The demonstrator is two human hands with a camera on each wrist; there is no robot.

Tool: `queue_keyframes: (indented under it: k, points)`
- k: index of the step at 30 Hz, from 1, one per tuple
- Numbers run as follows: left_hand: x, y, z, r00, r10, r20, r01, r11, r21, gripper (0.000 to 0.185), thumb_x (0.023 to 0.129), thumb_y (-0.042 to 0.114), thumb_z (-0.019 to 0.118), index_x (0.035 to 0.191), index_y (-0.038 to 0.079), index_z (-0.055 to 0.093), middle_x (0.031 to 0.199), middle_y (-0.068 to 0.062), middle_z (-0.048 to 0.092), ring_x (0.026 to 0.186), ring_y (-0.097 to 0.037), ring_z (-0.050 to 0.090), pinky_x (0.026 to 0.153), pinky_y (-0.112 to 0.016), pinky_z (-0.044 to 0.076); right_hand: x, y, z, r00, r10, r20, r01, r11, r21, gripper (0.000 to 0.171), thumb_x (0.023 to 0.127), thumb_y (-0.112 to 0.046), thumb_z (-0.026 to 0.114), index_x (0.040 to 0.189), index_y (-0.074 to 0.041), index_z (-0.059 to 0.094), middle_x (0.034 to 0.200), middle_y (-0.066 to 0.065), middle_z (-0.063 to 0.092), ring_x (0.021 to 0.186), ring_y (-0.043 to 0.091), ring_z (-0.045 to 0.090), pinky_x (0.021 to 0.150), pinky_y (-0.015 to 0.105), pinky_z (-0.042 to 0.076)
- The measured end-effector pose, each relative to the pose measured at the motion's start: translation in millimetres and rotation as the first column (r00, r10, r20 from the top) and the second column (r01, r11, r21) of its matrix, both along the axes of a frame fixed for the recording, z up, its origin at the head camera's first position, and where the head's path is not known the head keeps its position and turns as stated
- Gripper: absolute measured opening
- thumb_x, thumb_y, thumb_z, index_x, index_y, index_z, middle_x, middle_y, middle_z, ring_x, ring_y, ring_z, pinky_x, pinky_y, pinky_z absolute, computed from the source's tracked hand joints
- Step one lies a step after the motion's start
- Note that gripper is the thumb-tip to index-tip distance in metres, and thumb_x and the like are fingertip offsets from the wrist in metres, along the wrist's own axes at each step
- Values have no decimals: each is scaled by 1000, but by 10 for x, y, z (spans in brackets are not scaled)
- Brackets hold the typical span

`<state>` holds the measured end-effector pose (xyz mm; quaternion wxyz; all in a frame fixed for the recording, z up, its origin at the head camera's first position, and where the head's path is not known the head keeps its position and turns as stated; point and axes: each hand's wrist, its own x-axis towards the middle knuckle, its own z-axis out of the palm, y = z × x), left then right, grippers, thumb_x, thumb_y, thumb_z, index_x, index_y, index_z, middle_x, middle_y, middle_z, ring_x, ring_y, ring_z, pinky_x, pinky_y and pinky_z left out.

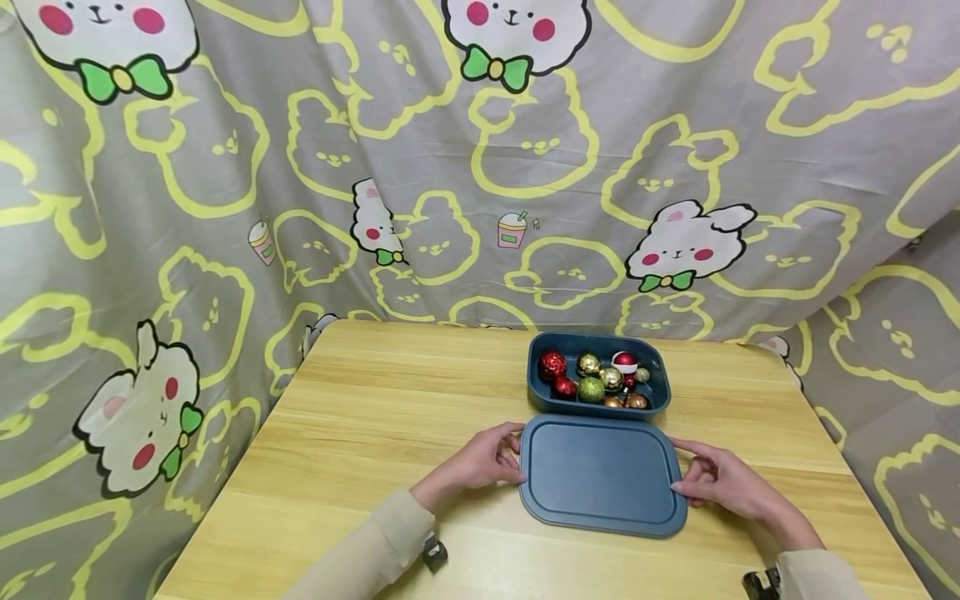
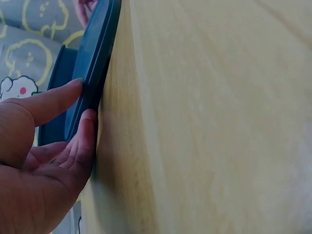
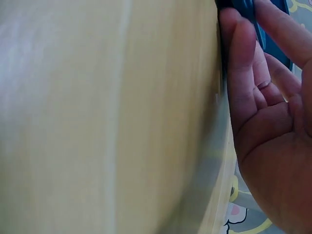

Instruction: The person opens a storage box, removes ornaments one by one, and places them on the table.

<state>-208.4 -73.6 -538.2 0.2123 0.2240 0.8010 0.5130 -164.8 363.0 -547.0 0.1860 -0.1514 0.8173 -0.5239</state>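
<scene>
On the wooden worktop (image 1: pixel 360 433) a dark blue lid (image 1: pixel 600 475) lies flat, just in front of a blue box (image 1: pixel 597 346) of baubles (image 1: pixel 592 379). Left hand (image 1: pixel 487 458) and right hand (image 1: pixel 723 483) pinch the lid's side edges.

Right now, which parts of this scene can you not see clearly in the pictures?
- Head view: the box wall hides the lower ornaments; their number is unclear.
- Left wrist view: the lid shows edge-on; the left hand is cut off.
- Right wrist view: the right hand is blurred; the lid is nearly out of frame.
</scene>
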Motion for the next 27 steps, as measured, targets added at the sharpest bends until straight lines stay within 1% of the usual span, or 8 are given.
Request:
queue_keyframes:
  k: [4, 9, 15, 19, 22, 27]
  points:
    - [6, 6, -9, 1000, 3, -9, -3, 1000, 7, 80, 81, -8, 83, 151, -5, 45, 119, -14, 57, 86, -13, 68, 76, -18, 58, -6, -5, -12, 1000, -4, -28, 4, 1000, 26, 83, 93, -12, 77, 153, 19, 28, 89, 12, 69, 69, 13, 67, 58, 30, 58]
    - [14, 10, -21, 1000, 8, -21, -8, 1000, 14, 78, 81, -7, 83, 150, -8, 45, 124, -20, 54, 90, -16, 67, 79, -18, 57, -3, -24, -7, 1000, -17, -14, 17, 1000, 25, 81, 93, -11, 77, 151, 20, 30, 95, 11, 66, 71, 10, 64, 58, 28, 57]
    - [24, 34, -26, 999, 5, -32, -4, 1000, 5, 79, 82, -5, 84, 151, -6, 46, 125, -18, 52, 89, -14, 65, 77, -16, 56, 11, -17, -1, 1000, -11, -12, 11, 1000, 5, 78, 93, -9, 77, 149, 21, 32, 105, 16, 63, 70, 8, 61, 57, 27, 57]
    - [23, 52, -33, 999, 0, -36, 0, 1000, 2, 79, 82, -5, 83, 151, -8, 44, 125, -19, 50, 90, -18, 65, 77, -14, 54, 13, 2, -8, 1000, -9, -20, 9, 1000, 13, 77, 93, -9, 77, 148, 22, 34, 109, 18, 62, 69, 7, 61, 58, 28, 57]
    - [23, 47, -38, 1000, 7, -27, -7, 1000, 0, 80, 83, -6, 83, 152, -9, 42, 125, -19, 49, 90, -18, 64, 76, -14, 53, 1, -5, -13, 1000, -13, -12, 13, 1000, 22, 77, 93, -10, 77, 148, 21, 35, 111, 18, 61, 70, 7, 61, 58, 27, 57]
    - [25, 31, -47, 1000, 12, -16, -12, 1000, -4, 82, 83, -6, 83, 153, -9, 41, 124, -17, 48, 89, -15, 62, 75, -13, 52, -10, -33, -12, 1000, -8, -5, 8, 1000, 0, 75, 93, -8, 77, 148, 22, 35, 112, 20, 59, 70, 7, 61, 58, 27, 57]
